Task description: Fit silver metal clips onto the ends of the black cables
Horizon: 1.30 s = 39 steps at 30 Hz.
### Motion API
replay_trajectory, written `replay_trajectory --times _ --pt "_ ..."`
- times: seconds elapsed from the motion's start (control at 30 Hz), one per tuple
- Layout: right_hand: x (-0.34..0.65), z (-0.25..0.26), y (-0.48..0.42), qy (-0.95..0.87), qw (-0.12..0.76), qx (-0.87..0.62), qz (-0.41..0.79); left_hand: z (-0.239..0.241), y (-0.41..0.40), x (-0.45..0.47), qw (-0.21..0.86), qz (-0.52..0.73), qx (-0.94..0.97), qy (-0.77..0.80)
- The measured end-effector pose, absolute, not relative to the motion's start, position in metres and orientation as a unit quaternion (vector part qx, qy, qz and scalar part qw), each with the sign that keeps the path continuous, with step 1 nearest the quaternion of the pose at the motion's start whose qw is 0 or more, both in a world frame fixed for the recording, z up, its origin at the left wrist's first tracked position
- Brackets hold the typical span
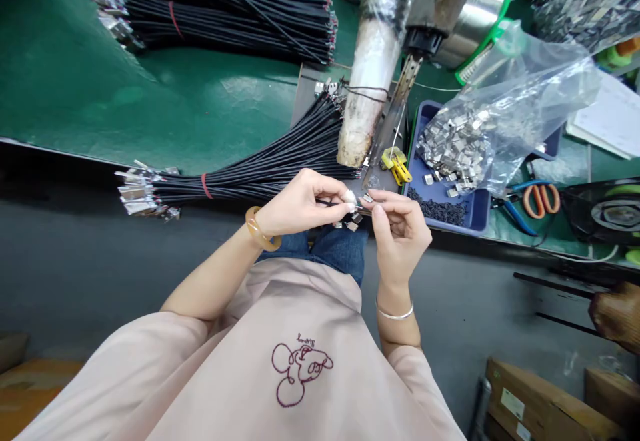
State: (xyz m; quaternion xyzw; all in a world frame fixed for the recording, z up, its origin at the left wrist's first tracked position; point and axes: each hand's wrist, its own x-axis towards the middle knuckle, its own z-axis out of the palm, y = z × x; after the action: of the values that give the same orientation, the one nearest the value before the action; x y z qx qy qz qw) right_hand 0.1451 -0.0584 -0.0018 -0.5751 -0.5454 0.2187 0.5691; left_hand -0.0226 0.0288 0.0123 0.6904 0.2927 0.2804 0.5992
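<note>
My left hand (293, 204) pinches a thin black cable (324, 203), right hand (403, 227) grips a small silver metal connector (367, 197), both by the front edge of the green tabletop (210, 104); red-banded black cable bundle (260, 167) lies across that edge, left of the blue plastic tray (481, 213)

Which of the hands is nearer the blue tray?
Right: the right hand is by the near left corner of the blue tray; the left hand is farther off to the left.
</note>
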Motion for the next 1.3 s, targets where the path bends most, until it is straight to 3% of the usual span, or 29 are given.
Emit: replay_trajectory --times 0.13,0.37,0.63,0.93,1.3 --pt "0.144 0.0 -0.058 -0.526 0.568 -0.59 0.229 0.01 0.027 -0.02 0.611 0.292 0.675 0.293" --pt "0.142 -0.002 -0.061 -0.633 0.539 -0.556 -0.01 0.012 0.022 -0.013 0.622 0.326 0.637 0.316" --pt "0.143 -0.009 -0.058 -0.57 0.576 -0.572 0.126 0.01 0.017 -0.008 0.585 0.377 0.626 0.351" --pt "0.144 -0.01 -0.053 -0.661 0.509 -0.551 -0.017 0.005 0.016 -0.004 0.503 0.415 0.652 0.387" --pt "0.145 -0.005 -0.049 -0.685 0.482 -0.541 -0.07 0.014 0.016 0.001 0.499 0.433 0.634 0.402"
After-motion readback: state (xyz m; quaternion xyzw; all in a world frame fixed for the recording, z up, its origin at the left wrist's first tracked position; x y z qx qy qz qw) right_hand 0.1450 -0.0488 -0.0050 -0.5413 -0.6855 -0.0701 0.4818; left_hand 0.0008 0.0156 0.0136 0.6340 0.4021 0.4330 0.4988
